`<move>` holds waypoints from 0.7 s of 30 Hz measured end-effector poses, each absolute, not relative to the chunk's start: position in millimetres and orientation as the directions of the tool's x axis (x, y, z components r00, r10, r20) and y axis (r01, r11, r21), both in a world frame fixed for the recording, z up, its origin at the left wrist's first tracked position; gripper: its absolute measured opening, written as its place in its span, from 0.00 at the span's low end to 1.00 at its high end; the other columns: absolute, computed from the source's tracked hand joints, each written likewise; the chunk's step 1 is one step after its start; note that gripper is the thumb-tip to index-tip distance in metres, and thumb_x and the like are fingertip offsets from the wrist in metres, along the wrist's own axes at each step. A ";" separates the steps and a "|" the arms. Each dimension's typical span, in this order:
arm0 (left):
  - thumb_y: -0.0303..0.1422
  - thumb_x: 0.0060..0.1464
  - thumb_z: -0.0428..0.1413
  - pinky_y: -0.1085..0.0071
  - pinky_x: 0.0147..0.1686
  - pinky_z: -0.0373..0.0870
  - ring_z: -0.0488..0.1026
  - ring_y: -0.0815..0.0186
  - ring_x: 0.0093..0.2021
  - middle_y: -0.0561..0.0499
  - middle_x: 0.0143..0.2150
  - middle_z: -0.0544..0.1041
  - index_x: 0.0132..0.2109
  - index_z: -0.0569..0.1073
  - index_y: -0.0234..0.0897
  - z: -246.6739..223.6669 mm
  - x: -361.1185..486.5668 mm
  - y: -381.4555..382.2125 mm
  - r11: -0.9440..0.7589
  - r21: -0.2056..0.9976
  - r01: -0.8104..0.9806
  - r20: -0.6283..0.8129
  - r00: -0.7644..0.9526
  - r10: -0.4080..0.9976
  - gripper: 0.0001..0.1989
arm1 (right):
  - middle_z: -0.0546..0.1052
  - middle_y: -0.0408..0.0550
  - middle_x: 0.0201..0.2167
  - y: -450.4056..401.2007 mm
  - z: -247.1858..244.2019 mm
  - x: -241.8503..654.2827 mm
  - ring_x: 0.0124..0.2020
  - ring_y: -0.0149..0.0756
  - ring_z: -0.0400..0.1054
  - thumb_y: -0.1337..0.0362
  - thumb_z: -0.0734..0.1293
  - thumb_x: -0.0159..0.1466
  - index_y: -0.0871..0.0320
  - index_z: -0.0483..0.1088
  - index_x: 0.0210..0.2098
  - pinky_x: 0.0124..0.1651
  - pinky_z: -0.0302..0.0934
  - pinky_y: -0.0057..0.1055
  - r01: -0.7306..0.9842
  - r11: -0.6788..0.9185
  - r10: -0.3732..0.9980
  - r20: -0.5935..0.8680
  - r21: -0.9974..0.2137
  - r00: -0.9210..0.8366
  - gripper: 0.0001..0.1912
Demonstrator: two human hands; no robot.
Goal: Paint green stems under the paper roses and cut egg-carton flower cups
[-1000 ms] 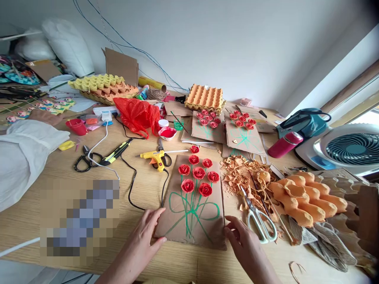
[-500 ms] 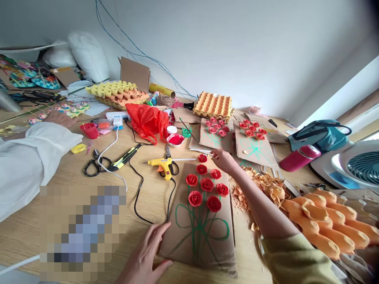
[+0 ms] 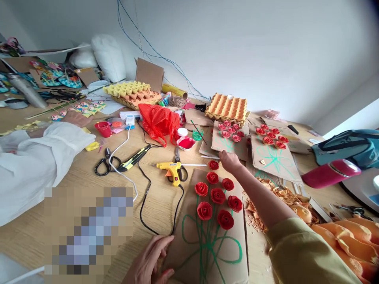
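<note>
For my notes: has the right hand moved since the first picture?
Yes: the right hand moved forward, from nearer than the glue gun to roughly level with it.

Facing a plain pale wall (image 3: 251, 47), stretching wide behind a light wood-grained table (image 3: 161, 205), showing thin blue cables (image 3: 119, 12) trailing down it, dimming to grey toward the upper left, brightening toward a white strip (image 3: 364, 114) at the far right

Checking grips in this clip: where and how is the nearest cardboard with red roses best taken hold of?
Probably by both side edges, short of the roses, coming in from left and right. The cardboard lies flat, its raised roses crowding the far part, while the nearer part in view shows only green lines. The left hand is at the left edge.
</note>
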State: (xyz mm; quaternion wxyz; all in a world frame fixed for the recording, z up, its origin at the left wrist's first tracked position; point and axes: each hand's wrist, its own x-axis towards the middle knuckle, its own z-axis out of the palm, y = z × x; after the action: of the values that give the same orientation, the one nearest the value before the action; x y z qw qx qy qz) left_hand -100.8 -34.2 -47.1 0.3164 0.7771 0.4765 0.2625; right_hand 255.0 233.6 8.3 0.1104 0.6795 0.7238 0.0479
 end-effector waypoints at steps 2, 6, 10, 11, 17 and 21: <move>0.28 0.56 0.57 0.75 0.34 0.76 0.71 0.71 0.28 0.50 0.46 0.76 0.62 0.65 0.47 -41.0 -99.1 -34.4 -0.313 0.738 0.598 0.060 0.404 0.913 0.27 | 0.73 0.53 0.54 228.1 12.3 256.2 0.50 0.41 0.72 0.58 0.67 0.69 0.59 0.68 0.56 0.50 0.70 0.44 0.972 0.064 0.996 -0.078 0.225 -0.048 0.19; 0.25 0.54 0.56 0.72 0.37 0.75 0.71 0.69 0.32 0.49 0.47 0.74 0.61 0.64 0.46 -30.4 -94.8 -36.2 -0.294 0.740 0.605 0.022 0.416 0.909 0.28 | 0.74 0.52 0.52 210.5 28.2 261.1 0.47 0.40 0.72 0.57 0.66 0.69 0.60 0.69 0.55 0.49 0.70 0.42 0.975 0.077 0.997 0.001 0.207 -0.079 0.18; 0.23 0.54 0.55 0.72 0.36 0.74 0.72 0.67 0.38 0.48 0.49 0.72 0.62 0.63 0.44 -27.6 -91.3 -37.4 -0.254 0.784 0.567 -0.002 0.411 0.912 0.29 | 0.75 0.62 0.42 184.8 54.1 270.5 0.42 0.42 0.72 0.68 0.62 0.68 0.68 0.72 0.43 0.42 0.64 0.34 0.980 0.100 0.987 0.104 0.171 -0.119 0.10; 0.22 0.53 0.55 0.73 0.36 0.73 0.71 0.67 0.39 0.48 0.49 0.72 0.61 0.64 0.44 -27.8 -90.7 -37.5 -0.250 0.793 0.556 -0.001 0.412 0.911 0.29 | 0.76 0.62 0.41 175.1 60.6 273.3 0.41 0.42 0.72 0.69 0.60 0.69 0.67 0.72 0.42 0.40 0.62 0.33 0.982 0.099 0.984 0.131 0.161 -0.121 0.10; 0.22 0.53 0.56 0.71 0.37 0.73 0.71 0.67 0.40 0.49 0.49 0.72 0.59 0.64 0.42 -28.4 -88.4 -37.3 -0.261 0.813 0.520 0.043 0.393 0.918 0.27 | 0.77 0.51 0.31 76.4 77.2 288.6 0.27 0.37 0.67 0.59 0.59 0.69 0.56 0.70 0.39 0.30 0.53 0.31 0.999 0.027 0.961 0.273 0.017 -0.031 0.11; 0.24 0.53 0.56 0.71 0.36 0.73 0.72 0.66 0.42 0.47 0.52 0.72 0.59 0.64 0.42 -28.3 -87.3 -37.0 -0.256 0.823 0.508 0.043 0.393 0.919 0.26 | 0.75 0.47 0.23 0.6 63.2 295.8 0.18 0.36 0.64 0.46 0.56 0.67 0.52 0.69 0.37 0.23 0.50 0.30 0.987 -0.021 0.944 0.321 -0.157 0.072 0.19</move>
State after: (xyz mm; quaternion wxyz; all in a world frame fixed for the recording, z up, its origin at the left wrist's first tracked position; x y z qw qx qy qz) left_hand -87.3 -37.0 -28.3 0.3774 0.7443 0.4792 0.2721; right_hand 295.8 0.6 63.2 -0.1706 0.7118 0.6784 0.0631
